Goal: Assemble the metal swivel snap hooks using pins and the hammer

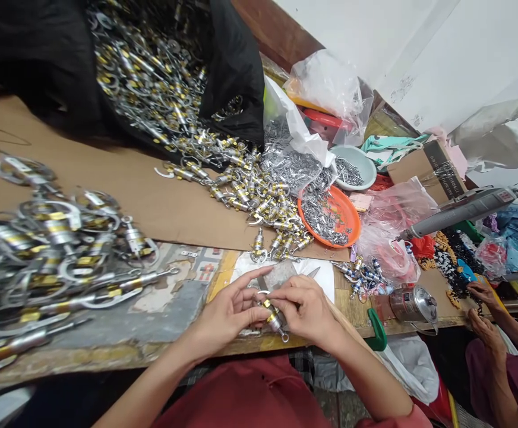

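Note:
A silver-and-gold metal piece (275, 321) with a ring at its lower end is held between my two hands, over the table's front edge. My left hand (227, 312) has its thumb and fingers closed around the upper part from the left. My right hand (306, 306) pinches the same piece from the right, near its curved white-silver part. A thin grey blade-like strip (262, 284) stands up just behind the fingers. Below and behind the hands lies a white sheet (325, 279). One similar piece (259, 245) lies just beyond it.
Similar pieces pile up at left (58, 238) and spill from a black bag (236, 65). An orange dish (352, 223) and a pale bowl (366, 169) hold small metal parts. A metal mug (413, 304) stands right, near a green handle (376, 330). Another person's hands (486, 327) are far right.

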Motion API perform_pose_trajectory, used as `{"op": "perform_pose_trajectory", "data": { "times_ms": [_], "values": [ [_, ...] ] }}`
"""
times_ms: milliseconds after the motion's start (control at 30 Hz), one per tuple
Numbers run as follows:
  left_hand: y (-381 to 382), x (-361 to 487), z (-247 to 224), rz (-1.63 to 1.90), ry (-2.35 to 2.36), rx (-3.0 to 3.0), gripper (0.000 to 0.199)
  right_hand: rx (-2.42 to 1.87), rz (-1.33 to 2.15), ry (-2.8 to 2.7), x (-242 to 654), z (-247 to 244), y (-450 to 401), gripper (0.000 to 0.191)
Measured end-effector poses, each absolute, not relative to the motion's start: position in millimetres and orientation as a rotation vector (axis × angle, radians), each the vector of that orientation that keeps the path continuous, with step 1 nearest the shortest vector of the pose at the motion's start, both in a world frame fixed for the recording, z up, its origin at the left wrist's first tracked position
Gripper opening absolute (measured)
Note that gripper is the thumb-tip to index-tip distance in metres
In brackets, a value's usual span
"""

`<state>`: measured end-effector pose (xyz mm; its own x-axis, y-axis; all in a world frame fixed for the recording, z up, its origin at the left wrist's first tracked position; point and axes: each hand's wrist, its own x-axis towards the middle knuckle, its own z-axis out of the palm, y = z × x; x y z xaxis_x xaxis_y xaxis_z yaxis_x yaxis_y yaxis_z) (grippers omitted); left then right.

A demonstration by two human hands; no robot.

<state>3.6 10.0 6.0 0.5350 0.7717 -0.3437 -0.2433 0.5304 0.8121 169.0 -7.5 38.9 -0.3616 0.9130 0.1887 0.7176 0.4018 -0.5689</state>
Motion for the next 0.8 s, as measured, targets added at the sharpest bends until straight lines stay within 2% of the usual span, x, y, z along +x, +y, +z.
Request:
{"op": "perform_pose_trajectory", "data": {
  "times_ms": [133, 233, 400, 500, 633, 800],
  "values": [
    [8, 2, 7, 0.689, 0.813, 0.782, 0.079, -1.365, 0.598, -1.909, 186, 39, -17, 0.018],
    [9, 2, 7, 0.690, 0.834, 0.779, 0.079, -1.517, 0.401, -1.780, 214, 35, -29, 0.016],
    [11, 2, 8, 0.685, 0.821, 0.776, 0.080, -1.954, 0.123, -2.114, 247, 13, -48, 0.036],
    [11, 2, 9, 0.690, 0.810, 0.776, 0.081, -2.089, 0.144, -2.177, 251, 2, -49, 0.030],
    [10, 3, 9, 0.703, 0.810, 0.763, 0.079, -1.972, 0.330, -2.044, 250, 10, -46, 0.022],
    [9, 4, 8, 0.710, 0.800, 0.751, 0.081, -1.708, 0.073, -1.877, 238, 41, -54, 0.031]
  ]
}}
